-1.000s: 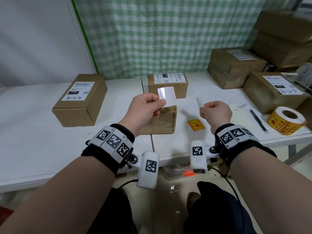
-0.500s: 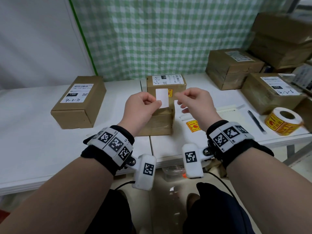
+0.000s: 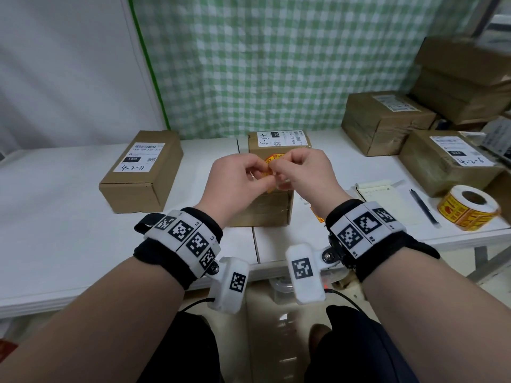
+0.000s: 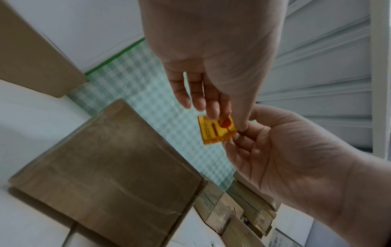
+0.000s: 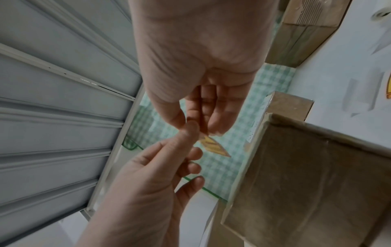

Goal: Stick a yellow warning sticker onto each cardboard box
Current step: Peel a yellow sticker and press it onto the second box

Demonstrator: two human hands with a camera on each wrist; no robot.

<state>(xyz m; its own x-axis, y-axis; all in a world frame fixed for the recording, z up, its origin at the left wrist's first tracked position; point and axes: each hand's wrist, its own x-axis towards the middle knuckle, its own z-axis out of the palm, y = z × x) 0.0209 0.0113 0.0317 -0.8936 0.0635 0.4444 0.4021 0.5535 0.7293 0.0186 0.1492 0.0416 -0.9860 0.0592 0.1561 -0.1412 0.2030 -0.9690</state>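
Both hands meet above the middle cardboard box [image 3: 272, 205] on the white surface [image 3: 69, 217]. The left hand [image 3: 237, 183] pinches a yellow warning sticker [image 4: 216, 129] between thumb and fingertips; the right hand [image 3: 302, 175] pinches the same sticker at its near edge, so each grip is clamped on it. The sticker is held in the air over the box, not touching the cardboard. In the left wrist view its printed face shows red marks on yellow; in the right wrist view only a narrow, edge-on slice of it is seen.

The middle box stands at the seam where two white tabletops meet, and a white shipping label [image 3: 279, 138] lies on its far top. A yellow sticker [image 3: 276, 157] already shows on its top just behind the fingers. A second cardboard box [image 3: 141, 172] with a white label lies well apart to the left. Two more labelled boxes [image 3: 387, 121] stand to the right at the back, with larger cartons [image 3: 464, 78] stacked behind them.

Near the right edge of the surface rests a roll of yellow stickers [image 3: 467, 208], upright on its flat side. Between the roll and the middle box lie a notepad [image 3: 381, 194] and a dark pen [image 3: 423, 205]. Another loose yellow sticker [image 3: 316, 215] lies flat on the surface, partly hidden by the right wrist. A green checked curtain [image 3: 276, 56] hangs behind.
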